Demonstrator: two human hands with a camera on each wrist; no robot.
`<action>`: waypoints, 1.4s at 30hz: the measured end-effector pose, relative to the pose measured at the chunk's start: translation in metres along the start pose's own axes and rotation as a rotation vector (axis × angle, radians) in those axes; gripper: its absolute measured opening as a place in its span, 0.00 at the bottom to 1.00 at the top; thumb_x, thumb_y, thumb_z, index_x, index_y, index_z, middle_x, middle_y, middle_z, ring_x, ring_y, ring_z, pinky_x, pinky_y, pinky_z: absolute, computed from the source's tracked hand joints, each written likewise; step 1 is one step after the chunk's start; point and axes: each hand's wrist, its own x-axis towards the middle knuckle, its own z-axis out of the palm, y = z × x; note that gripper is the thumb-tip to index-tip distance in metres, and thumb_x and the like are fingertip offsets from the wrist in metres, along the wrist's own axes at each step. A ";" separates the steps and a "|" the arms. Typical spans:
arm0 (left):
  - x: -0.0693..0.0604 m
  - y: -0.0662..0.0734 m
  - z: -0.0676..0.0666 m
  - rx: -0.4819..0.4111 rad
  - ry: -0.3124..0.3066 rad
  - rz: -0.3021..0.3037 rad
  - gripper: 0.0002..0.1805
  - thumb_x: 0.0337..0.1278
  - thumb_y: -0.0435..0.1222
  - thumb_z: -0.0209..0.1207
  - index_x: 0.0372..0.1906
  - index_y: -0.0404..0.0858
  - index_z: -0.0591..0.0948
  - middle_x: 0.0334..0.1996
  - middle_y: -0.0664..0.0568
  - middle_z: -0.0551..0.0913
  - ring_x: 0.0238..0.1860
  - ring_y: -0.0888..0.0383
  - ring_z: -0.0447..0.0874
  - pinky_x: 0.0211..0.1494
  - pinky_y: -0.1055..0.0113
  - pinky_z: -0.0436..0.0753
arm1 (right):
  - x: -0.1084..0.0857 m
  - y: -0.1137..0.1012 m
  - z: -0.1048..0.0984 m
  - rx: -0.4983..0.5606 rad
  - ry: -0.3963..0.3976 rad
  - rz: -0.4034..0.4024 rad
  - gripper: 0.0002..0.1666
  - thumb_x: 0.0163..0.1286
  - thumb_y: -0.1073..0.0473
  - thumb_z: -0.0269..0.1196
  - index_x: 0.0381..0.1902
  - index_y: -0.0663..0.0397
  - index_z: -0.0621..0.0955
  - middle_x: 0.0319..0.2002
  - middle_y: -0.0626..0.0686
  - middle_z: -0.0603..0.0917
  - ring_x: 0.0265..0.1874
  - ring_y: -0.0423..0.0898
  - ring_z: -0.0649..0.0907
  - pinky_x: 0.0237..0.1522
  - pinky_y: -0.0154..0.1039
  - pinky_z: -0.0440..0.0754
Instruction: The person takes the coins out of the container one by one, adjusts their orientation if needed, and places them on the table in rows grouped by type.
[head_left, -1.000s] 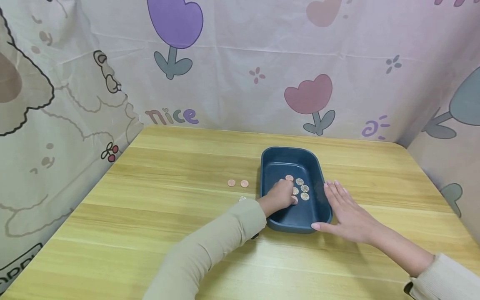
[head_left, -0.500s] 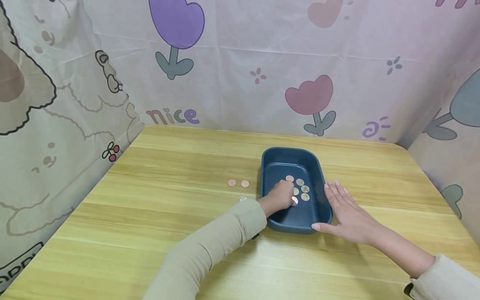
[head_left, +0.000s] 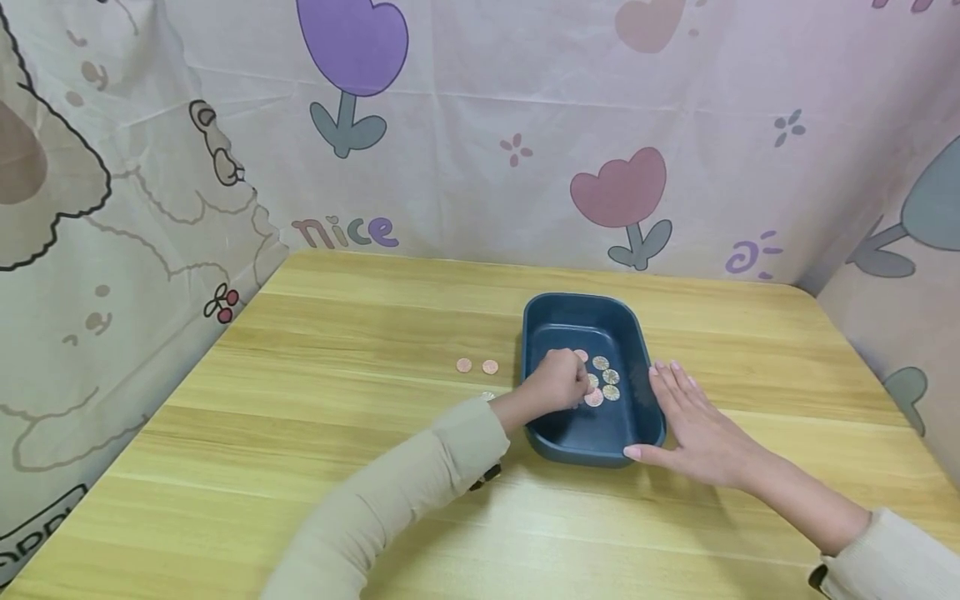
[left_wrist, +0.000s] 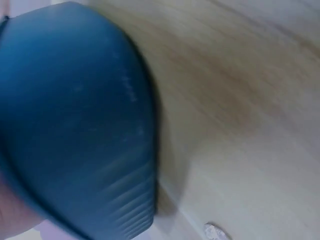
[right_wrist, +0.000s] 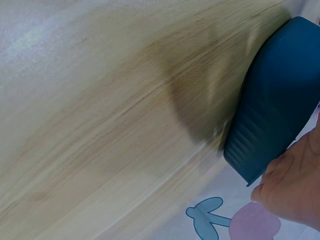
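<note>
A dark blue rectangular tray (head_left: 585, 437) stands on the wooden table, with several gold coins (head_left: 611, 377) and two copper coins (head_left: 594, 397) lying on its bottom. My left hand (head_left: 557, 380) reaches over the tray's left wall, fingers curled low beside the coins; its fingertips are hidden, so whether it holds a coin is unclear. Against the tray's right wall rest the straight fingers of my right hand (head_left: 697, 433), its thumb at the near corner. The right wrist view shows that hand (right_wrist: 295, 185) touching the tray's rim.
Left of the tray lie two copper coins (head_left: 490, 367) and a pale coin (head_left: 487, 397), partly behind the left sleeve (head_left: 420, 471). A patterned cloth (head_left: 480, 167) hangs behind the table (head_left: 360, 333) and along both sides.
My left hand has drawn slightly left and back from the near copper coin, which now shows more fully in the tray. The right hand and the tray stay where they were.
</note>
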 end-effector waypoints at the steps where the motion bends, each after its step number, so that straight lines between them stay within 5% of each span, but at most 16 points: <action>1: -0.003 0.000 -0.003 -0.048 0.008 0.004 0.20 0.57 0.28 0.55 0.08 0.36 0.76 0.14 0.51 0.82 0.12 0.69 0.73 0.19 0.81 0.70 | 0.000 0.000 0.000 0.000 -0.001 0.001 0.62 0.58 0.30 0.56 0.70 0.69 0.46 0.72 0.67 0.44 0.72 0.62 0.42 0.66 0.27 0.22; 5: -0.009 -0.001 -0.014 -0.212 0.033 0.003 0.10 0.56 0.29 0.58 0.22 0.30 0.83 0.19 0.45 0.85 0.15 0.65 0.77 0.20 0.79 0.74 | 0.000 0.000 -0.001 0.004 -0.006 0.005 0.63 0.58 0.29 0.56 0.70 0.69 0.46 0.72 0.67 0.43 0.72 0.62 0.42 0.66 0.27 0.21; 14: -0.020 -0.022 -0.039 -0.385 0.095 -0.030 0.07 0.57 0.29 0.58 0.27 0.28 0.81 0.22 0.42 0.83 0.18 0.64 0.77 0.24 0.74 0.80 | 0.000 0.000 -0.001 0.007 0.000 0.007 0.63 0.57 0.29 0.57 0.71 0.69 0.45 0.72 0.67 0.43 0.72 0.62 0.42 0.67 0.29 0.23; 22: -0.034 -0.048 -0.057 -0.419 0.203 -0.105 0.10 0.55 0.35 0.62 0.28 0.29 0.81 0.21 0.44 0.82 0.20 0.59 0.78 0.32 0.63 0.84 | 0.001 0.000 -0.001 0.008 0.010 0.001 0.63 0.57 0.29 0.57 0.70 0.69 0.47 0.72 0.67 0.44 0.72 0.62 0.42 0.68 0.29 0.24; 26: -0.040 -0.063 -0.064 -0.451 0.236 -0.138 0.11 0.53 0.36 0.63 0.28 0.29 0.81 0.21 0.42 0.82 0.23 0.52 0.80 0.36 0.59 0.84 | 0.002 0.000 -0.002 0.024 0.008 0.007 0.64 0.56 0.29 0.58 0.70 0.70 0.48 0.72 0.68 0.45 0.72 0.62 0.43 0.72 0.38 0.29; 32: -0.049 -0.090 -0.074 -0.430 0.253 -0.163 0.07 0.56 0.30 0.59 0.32 0.26 0.80 0.28 0.35 0.83 0.21 0.62 0.79 0.32 0.67 0.84 | 0.001 -0.002 -0.006 0.064 0.006 0.022 0.64 0.53 0.30 0.61 0.69 0.71 0.51 0.71 0.69 0.50 0.71 0.65 0.47 0.67 0.62 0.51; 42: -0.064 -0.127 -0.089 -0.344 0.300 -0.240 0.07 0.57 0.29 0.56 0.34 0.26 0.79 0.25 0.39 0.82 0.23 0.60 0.79 0.32 0.64 0.83 | 0.000 -0.007 -0.012 0.047 0.021 -0.012 0.61 0.52 0.30 0.62 0.67 0.71 0.57 0.68 0.69 0.57 0.68 0.67 0.54 0.63 0.65 0.58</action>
